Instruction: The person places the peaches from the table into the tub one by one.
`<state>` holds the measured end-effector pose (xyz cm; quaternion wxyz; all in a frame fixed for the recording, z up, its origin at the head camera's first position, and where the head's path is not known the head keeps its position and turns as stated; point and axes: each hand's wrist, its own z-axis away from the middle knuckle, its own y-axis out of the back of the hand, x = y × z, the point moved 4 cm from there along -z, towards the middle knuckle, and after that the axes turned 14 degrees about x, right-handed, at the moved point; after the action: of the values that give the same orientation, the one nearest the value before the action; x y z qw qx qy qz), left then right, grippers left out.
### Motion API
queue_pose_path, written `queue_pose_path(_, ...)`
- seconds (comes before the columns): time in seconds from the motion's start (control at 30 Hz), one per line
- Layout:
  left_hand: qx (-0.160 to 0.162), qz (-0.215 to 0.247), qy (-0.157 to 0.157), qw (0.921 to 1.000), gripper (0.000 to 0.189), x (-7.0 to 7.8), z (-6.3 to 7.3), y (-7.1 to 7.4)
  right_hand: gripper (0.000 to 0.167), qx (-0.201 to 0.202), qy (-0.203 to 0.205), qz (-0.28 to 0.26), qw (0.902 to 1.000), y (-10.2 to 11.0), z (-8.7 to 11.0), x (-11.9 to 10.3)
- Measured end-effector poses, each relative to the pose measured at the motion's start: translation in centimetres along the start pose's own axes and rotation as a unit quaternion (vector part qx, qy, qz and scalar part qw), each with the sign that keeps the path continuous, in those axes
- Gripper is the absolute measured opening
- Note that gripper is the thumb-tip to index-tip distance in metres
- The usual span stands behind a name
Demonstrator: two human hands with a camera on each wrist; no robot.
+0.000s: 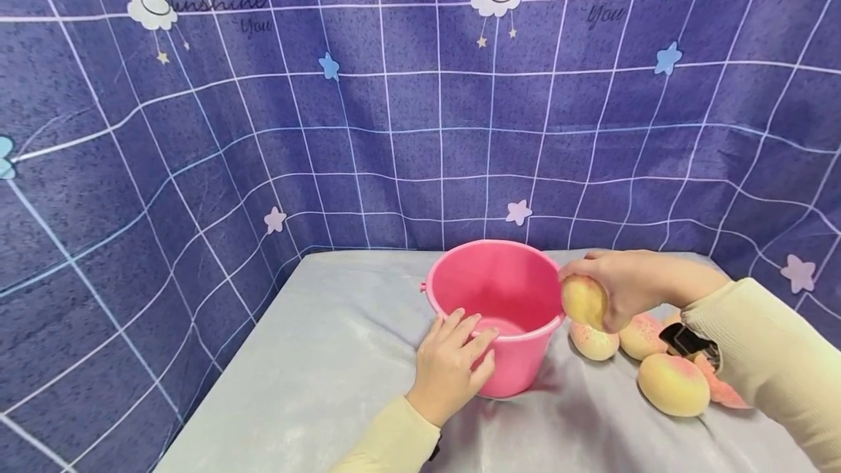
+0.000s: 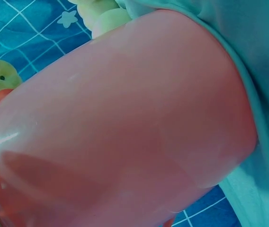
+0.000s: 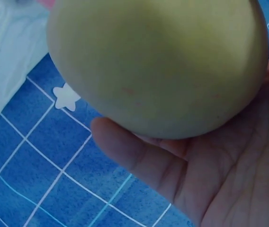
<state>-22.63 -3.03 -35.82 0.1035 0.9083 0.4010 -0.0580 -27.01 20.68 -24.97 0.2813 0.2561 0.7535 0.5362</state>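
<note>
A pink bucket point(image 1: 519, 360) stands upright on the table, its mouth facing up. My left hand point(image 1: 450, 363) holds its near rim, fingers over the edge and thumb against the outside. In the left wrist view, the bucket's outer wall point(image 2: 125, 113) fills most of the picture. At the right side of the rim, my right hand point(image 1: 627, 287) grips a yellow peach point(image 1: 583, 301), held above the table. The right wrist view shows that peach point(image 3: 158, 66) close up, with the thumb point(image 3: 134, 156) along its underside.
Several more yellow-pink peaches point(image 1: 673, 385) lie right of the bucket, some partly hidden by the right forearm. A pinkish piece point(image 1: 723, 385) sits beside them. The table point(image 1: 315, 356) has a pale cover. Behind hangs a blue gridded curtain point(image 1: 407, 108).
</note>
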Motion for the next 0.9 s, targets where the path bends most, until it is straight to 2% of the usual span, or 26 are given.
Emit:
queue_pose_path(0.2,0.003,-0.001,0.001,1.0000,0.038,0.0,0.0,0.0,0.069,0.012,0.013,0.002,0.9998,0.2,-0.1,-0.3)
queue_pose_path(0.37,0.007,0.000,-0.001,1.0000,0.037,0.0,0.0,-0.1,0.070,0.007,0.000,-0.002,1.0000,0.3,-0.2,-0.4)
queue_pose_path(0.63,0.010,-0.004,0.000,0.9999,0.035,-0.2,-0.5,-0.1,0.071,0.019,0.006,0.028,0.9994,1.0,-0.9,-0.7)
queue_pose_path(0.9,-0.005,-0.004,-0.004,1.0000,0.034,0.1,-0.2,0.1,0.070,0.024,0.010,0.014,0.9996,0.7,-0.8,-1.2)
